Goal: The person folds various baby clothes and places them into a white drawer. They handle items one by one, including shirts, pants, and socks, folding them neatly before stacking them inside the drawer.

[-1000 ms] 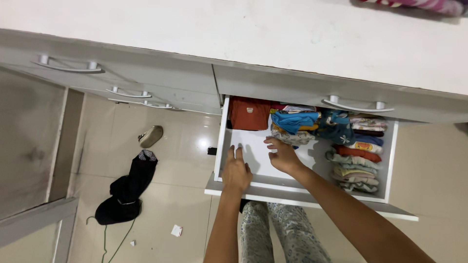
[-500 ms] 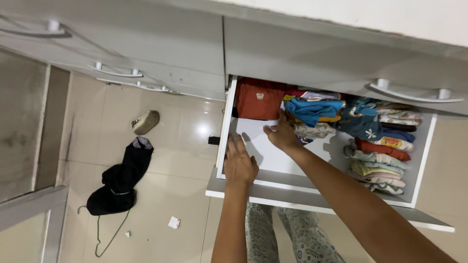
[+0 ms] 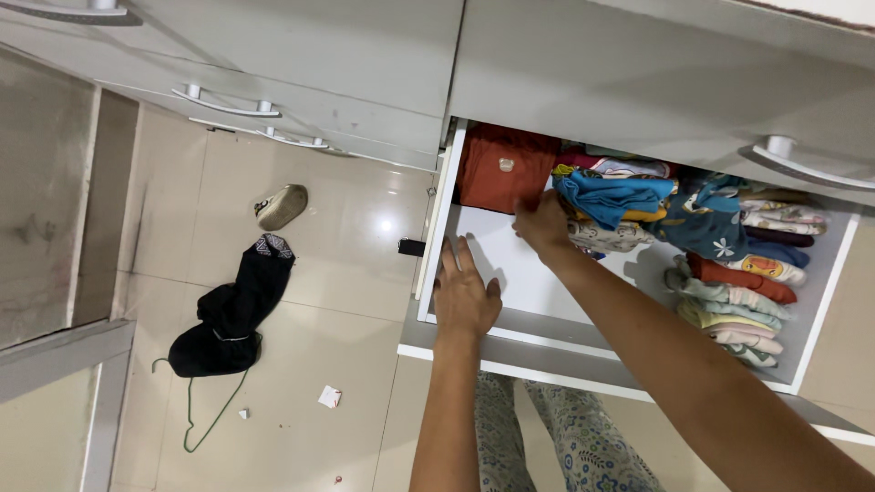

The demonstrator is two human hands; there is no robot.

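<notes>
An open white drawer [image 3: 510, 339] holds folded clothes. My left hand [image 3: 465, 292] lies flat, fingers apart, on the drawer's bare white bottom near its front left corner. My right hand [image 3: 541, 221] reaches to the back, its fingers at the edge of a folded rust-red garment [image 3: 499, 169] and next to a blue folded garment [image 3: 606, 196]. Whether it grips anything I cannot tell. A row of several folded clothes [image 3: 734, 296] fills the drawer's right side.
Closed grey drawers with metal handles [image 3: 226, 103] run to the left. On the tiled floor lie a black garment [image 3: 232, 314] with a green cord, a shoe [image 3: 281, 206] and paper scraps [image 3: 330, 396]. My patterned trouser legs [image 3: 556, 437] stand below the drawer.
My right hand has moved from the drawer's middle to the back, up to the rust-red garment. My left hand stays flat on the drawer bottom. The view has tilted downward.
</notes>
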